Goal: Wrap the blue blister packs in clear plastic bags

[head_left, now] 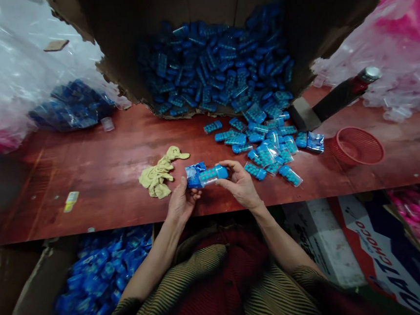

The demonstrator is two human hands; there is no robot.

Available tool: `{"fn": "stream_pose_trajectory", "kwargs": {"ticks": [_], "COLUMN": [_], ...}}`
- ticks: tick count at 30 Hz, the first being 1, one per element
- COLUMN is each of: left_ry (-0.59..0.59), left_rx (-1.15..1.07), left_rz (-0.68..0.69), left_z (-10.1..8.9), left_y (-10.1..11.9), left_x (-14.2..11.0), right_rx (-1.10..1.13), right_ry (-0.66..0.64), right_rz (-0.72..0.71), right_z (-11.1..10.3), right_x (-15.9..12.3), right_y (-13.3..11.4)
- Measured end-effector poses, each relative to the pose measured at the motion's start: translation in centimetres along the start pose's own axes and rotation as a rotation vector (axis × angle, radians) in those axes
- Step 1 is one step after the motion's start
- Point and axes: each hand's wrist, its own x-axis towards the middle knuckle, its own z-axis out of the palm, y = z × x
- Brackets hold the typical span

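My left hand (184, 198) pinches a small blue printed packet (194, 174) above the front of the red table. In my right hand (241, 184) is a clear candy bottle (210, 175) with a blue cap and blue balls inside. The fingers grip it by the cap end, and its clear end meets the packet, though whether it is inside the packet I cannot tell. To the right lies a loose heap of similar bottles (268, 150). A crumpled yellow cloth or glove (160, 174) rests just left of my hands.
A torn cardboard box (122, 82) at the back holds many blue-capped bottles. A red mesh basket (358, 145) and a dark tool with a metal end (347, 94) are at the right. Blue packets (95, 275) fill a container below the table's left front edge.
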Motion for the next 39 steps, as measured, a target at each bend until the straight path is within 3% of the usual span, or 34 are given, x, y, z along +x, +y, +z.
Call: {"fn": "stream_pose_trajectory", "kwargs": {"ticks": [7, 12, 17, 20, 24, 27, 32, 35, 39], "left_ry": [-0.041, -0.046, -0.025, -0.015, -0.026, -0.033, -0.038, -0.055, -0.051], "left_rx": [0.004, -0.001, 0.002, 0.031, 0.018, -0.046, -0.014, 0.012, 0.029], "left_rz": [0.054, 0.113, 0.158, 0.147, 0.115, 0.053, -0.041, -0.033, 0.008], "left_z": [-0.2, -0.2, 0.0, 0.4, 1.0, 1.1, 0.7, 0.8, 1.4], "left_y": [-0.1, -0.1, 0.2, 0.4, 0.4, 0.2, 0.6, 0.9, 1.4], "left_x": [0.0, -0.1, -0.5, -0.9, -1.2, -1.1, -0.9, -1.0, -0.9], "right_rx": [-0.163, -0.189, -0.2, -0.25, -0.435, -0.523, -0.372, -0.312, -0.438], "right_ry": [0.057, 0.147, 0.096, 0.058, 0.142, 0.136, 0.025, 0.037, 0.032], "right_rz": [-0.125, -0.049, -0.062, -0.118, -0.202, -0.253, -0.198, -0.139, -0.265], "right_z": [0.4, 1.0, 1.5, 1.6, 2.3, 3.0, 3.2, 3.0, 3.1], "right_x": [-1.1, -1.8, -2.7, -2.8, -2.7, -2.9, -3.4, -3.4, -3.6], "right_y": [0.7, 1.7, 2.0, 2.3, 3.2, 3.5, 3.1, 2.9, 2.6]}}
